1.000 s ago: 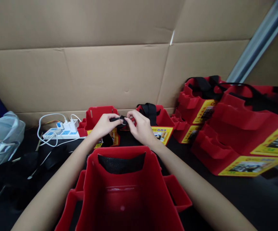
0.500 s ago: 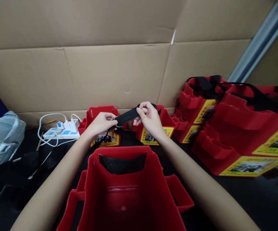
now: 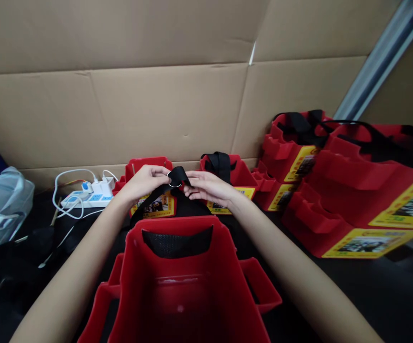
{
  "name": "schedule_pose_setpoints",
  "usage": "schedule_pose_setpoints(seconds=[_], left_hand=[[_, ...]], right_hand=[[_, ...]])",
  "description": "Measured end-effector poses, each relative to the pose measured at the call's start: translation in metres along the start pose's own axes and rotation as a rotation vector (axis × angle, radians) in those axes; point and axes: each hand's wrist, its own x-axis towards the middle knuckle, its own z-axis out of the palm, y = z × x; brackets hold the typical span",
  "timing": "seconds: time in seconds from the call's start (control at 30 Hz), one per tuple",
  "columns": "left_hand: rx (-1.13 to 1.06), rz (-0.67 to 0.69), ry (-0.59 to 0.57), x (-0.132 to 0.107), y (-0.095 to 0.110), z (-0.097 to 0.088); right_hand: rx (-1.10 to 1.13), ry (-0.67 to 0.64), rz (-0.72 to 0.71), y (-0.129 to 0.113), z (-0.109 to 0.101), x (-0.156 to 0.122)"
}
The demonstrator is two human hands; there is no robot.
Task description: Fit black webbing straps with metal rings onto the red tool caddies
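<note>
Above the far rim of a red plastic bin (image 3: 177,281), both hands work on a black webbing strap (image 3: 178,175). My left hand (image 3: 147,181) pinches a metal ring (image 3: 169,179) together with the strap. Closed on the strap's folded end from the other side is my right hand (image 3: 208,187), its fingers partly curled below the loop. From the ring the strap trails down left toward the bin. A band of black webbing (image 3: 177,244) also crosses the slot in the bin's far wall.
Two smaller red bins with yellow labels stand behind, one (image 3: 149,164) left and one (image 3: 245,174) right holding coiled black strap. Stacked red bins (image 3: 352,186) fill the right side. A white power strip (image 3: 85,200) and a pale bag (image 3: 2,205) lie left. Cardboard (image 3: 170,114) walls the back.
My right hand has moved left and down toward the ring. The strap, stretched flat between the hands before, is now folded into a short loop at the ring.
</note>
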Motion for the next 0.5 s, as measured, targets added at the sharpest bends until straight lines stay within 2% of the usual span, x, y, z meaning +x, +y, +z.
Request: schedule_pose_setpoints(seconds=[0.07, 0.13, 0.3, 0.5], left_hand=[[0.021, 0.028, -0.004, 0.000, 0.000, 0.001], [0.035, 0.030, -0.028, 0.000, 0.000, 0.002], [0.039, 0.026, -0.075, 0.000, -0.002, 0.002], [0.043, 0.031, -0.036, 0.001, -0.001, 0.002]], right_hand=[[0.035, -0.144, 0.062, 0.000, 0.003, -0.001], [0.027, -0.175, 0.085, 0.002, 0.004, -0.001], [-0.051, -0.095, 0.040, 0.004, 0.007, 0.000], [-0.086, 0.030, -0.104, 0.003, 0.013, 0.001]])
